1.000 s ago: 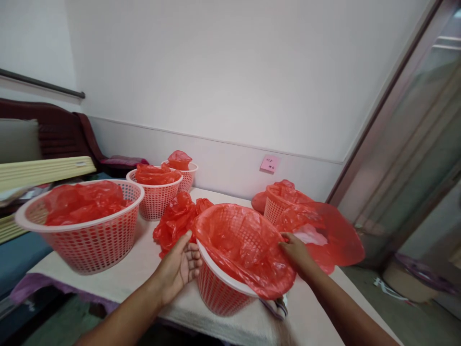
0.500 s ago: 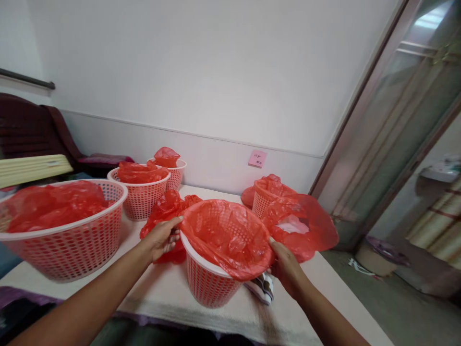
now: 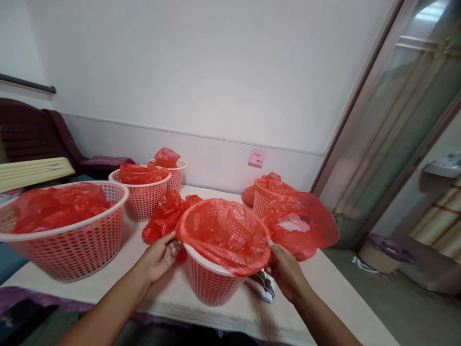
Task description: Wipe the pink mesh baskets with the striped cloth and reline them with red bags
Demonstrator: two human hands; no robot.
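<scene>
A pink perforated plastic basket (image 3: 215, 283) with a pale rim stands before me on the white-covered table (image 3: 158, 302). A red plastic bag (image 3: 230, 230) lines it and folds over most of the rim, leaving the near-left rim bare. My left hand (image 3: 161, 254) pinches the bag's edge at the left of the rim. On the right, my right hand (image 3: 286, 269) grips the bag's edge, thumb on top, its other fingers partly hidden. A striped cloth (image 3: 262, 287) lies between the basket and my right hand. Behind my left hand lies a crumpled red bag (image 3: 163, 216).
At left stand a large basket (image 3: 82, 250), a middle basket (image 3: 144, 199) and a small basket (image 3: 179, 174), each holding red plastic. Toward the back right are another lined basket (image 3: 260, 202) and an open red bag (image 3: 306, 221). A pink note (image 3: 257, 157) is on the wall.
My left hand has shifted slightly down and left, drawing the bag's edge outward from the rim. The right hand stays nearly in place on the bag's edge.
</scene>
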